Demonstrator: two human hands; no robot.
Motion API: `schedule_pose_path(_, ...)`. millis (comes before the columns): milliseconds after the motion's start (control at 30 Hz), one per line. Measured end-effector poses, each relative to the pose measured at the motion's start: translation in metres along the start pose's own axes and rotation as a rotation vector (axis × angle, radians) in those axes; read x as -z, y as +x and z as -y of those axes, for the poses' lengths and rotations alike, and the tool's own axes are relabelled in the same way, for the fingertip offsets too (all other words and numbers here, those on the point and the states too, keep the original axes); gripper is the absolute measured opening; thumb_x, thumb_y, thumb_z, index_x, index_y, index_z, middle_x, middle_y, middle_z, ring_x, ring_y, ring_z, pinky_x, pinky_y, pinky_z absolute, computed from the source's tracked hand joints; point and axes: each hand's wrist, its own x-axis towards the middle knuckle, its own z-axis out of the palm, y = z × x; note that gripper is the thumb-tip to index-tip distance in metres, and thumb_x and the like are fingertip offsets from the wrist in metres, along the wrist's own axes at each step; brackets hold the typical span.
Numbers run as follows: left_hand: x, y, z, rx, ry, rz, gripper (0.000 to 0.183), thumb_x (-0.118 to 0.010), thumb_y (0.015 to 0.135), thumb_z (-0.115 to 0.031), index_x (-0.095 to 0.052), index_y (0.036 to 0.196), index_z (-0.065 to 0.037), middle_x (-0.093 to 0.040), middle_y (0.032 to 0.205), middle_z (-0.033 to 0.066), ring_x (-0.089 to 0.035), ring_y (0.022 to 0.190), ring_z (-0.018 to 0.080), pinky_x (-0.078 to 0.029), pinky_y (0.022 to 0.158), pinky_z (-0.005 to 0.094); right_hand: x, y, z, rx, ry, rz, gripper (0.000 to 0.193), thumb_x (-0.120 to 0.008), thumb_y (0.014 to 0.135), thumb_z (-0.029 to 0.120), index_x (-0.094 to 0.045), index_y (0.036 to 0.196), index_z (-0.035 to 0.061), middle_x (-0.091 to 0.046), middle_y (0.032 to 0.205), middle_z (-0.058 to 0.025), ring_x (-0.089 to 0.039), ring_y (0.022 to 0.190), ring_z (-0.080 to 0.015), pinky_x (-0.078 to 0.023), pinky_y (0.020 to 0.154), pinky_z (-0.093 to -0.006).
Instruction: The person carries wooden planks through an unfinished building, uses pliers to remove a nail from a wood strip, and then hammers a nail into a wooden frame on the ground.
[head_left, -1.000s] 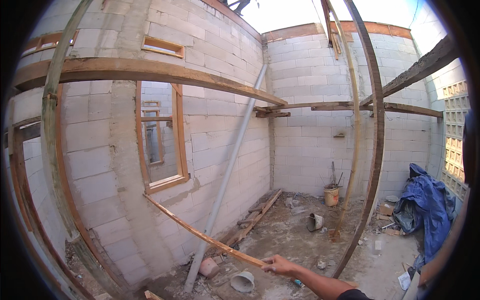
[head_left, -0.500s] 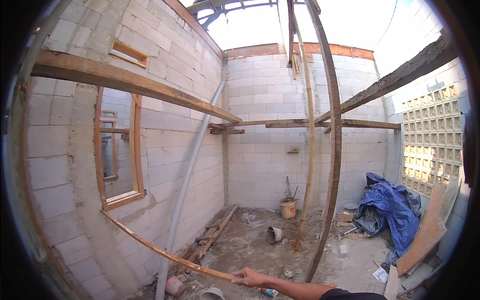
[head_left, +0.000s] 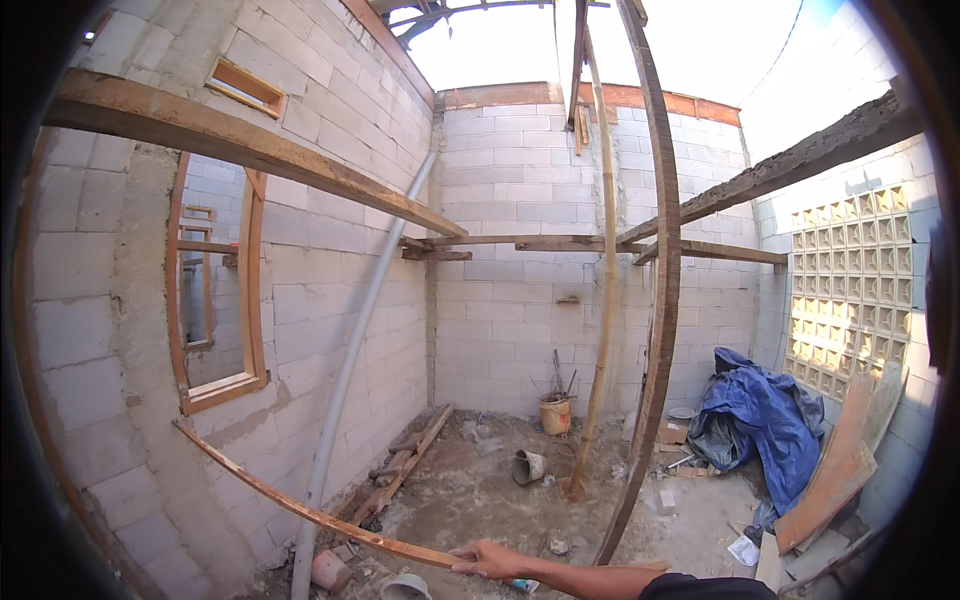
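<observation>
My right hand (head_left: 484, 560) reaches in from the lower right, its fingers closed round the near end of a long thin wooden strip (head_left: 310, 513). From my hand the strip runs leftward and away, bowed in this wide view. Its far end shows against the block wall, just below the wooden window frame (head_left: 222, 392); whether it touches the wall I cannot tell. A grey pipe (head_left: 345, 390) leans on the left wall behind the strip. My left hand is out of view.
Wooden beams (head_left: 250, 150) cross overhead, and an upright timber (head_left: 664, 250) stands ahead beside a bamboo pole (head_left: 609, 280). Buckets (head_left: 528, 467) and planks (head_left: 415, 460) lie on the rough floor. A blue tarp (head_left: 760, 420) and leaning boards (head_left: 830, 490) are at the right.
The view has shifted slightly, so the room appears a little further left. My right hand keeps its hold on the wooden strip, and both sit slightly further left in the picture.
</observation>
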Motion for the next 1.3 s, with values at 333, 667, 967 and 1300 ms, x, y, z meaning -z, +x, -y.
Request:
schedule_pose_path(333,-0.004,-0.001,0.085,0.029,0.302,-0.05,0.035,-0.059,0.095,-0.026,-0.061,0.112,0.004,-0.064,0.109,0.0225,-0.06,0.103,0.0371,-0.047,0.089,0.043,0.031,-0.004,0.021,0.014,-0.017,0.01,0.063,-0.06,0.092,0.055,-0.057,0.137,0.0114,-0.063,0.074,-0.0113,-0.061,0.067,-0.0161,-0.049,0.065,-0.0326)
schedule_pose_path(667,-0.043,0.032,0.085,-0.319,0.23,-0.284,0.034,-0.058,0.096,-0.027,-0.064,0.109,0.004,-0.065,0.103,0.0239,-0.061,0.1,0.0392,-0.047,0.089,0.0471,0.019,-0.012,0.02,0.019,-0.031,-0.024,0.059,-0.066,0.091,0.046,-0.059,0.132,0.0043,-0.069,0.091,-0.0114,-0.062,0.083,-0.0174,-0.049,0.078,-0.0325)
schedule_pose_path(967,0.004,0.065,-0.031,0.187,-0.703,0.024,0.043,-0.054,0.099,-0.038,-0.065,0.089,0.003,-0.066,0.078,0.0097,-0.058,0.068,0.0241,-0.046,0.062,0.0413,0.008,-0.02,0.03,-0.331,0.021,-0.079,0.049,-0.074,0.087,0.037,-0.067,0.125,0.0072,-0.063,0.072,-0.0002,-0.055,0.062,-0.008,-0.045,0.056,-0.0266)
schedule_pose_path(1300,0.078,0.09,-0.098,0.183,-0.418,0.041,0.04,-0.055,0.099,-0.034,-0.068,0.098,0.004,-0.074,0.083,0.0124,-0.068,0.08,0.0177,-0.051,0.074,0.0316,-0.043,-0.036,0.079,-0.322,0.264,-0.146,0.043,-0.075,0.084,0.013,-0.066,0.125,0.0032,-0.054,0.067,0.0046,-0.047,0.054,-0.0043,-0.038,0.048,-0.0235)
